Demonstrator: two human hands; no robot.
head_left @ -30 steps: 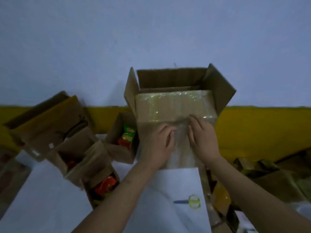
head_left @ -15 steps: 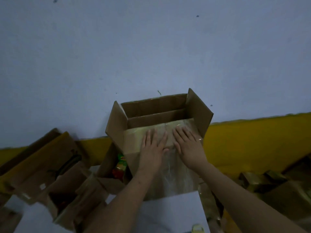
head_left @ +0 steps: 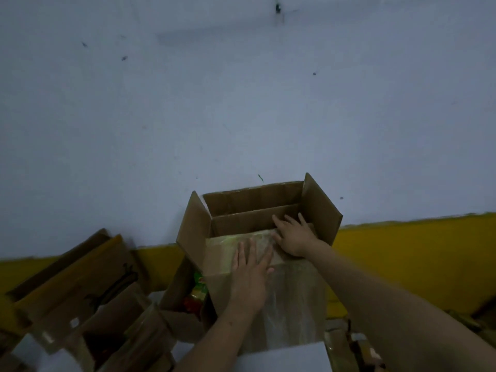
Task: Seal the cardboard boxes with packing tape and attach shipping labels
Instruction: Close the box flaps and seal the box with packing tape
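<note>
We see the cardboard box (head_left: 257, 229) at centre, flaps up. The left hand (head_left: 251, 272) lies flat, fingers straight, on its taped near flap (head_left: 222, 253); at one o'clock, the right hand (head_left: 294, 234) presses spread fingers there, gripping nothing.

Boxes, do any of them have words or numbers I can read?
None can be read.
Big box: plain cardboard, no print showing.
Left box: a dark mark on its side, too blurred to read.
Packets in the small box: bright colours, any words too blurred to read.
Both hands press the big box's clear tape, which has no print.
</note>
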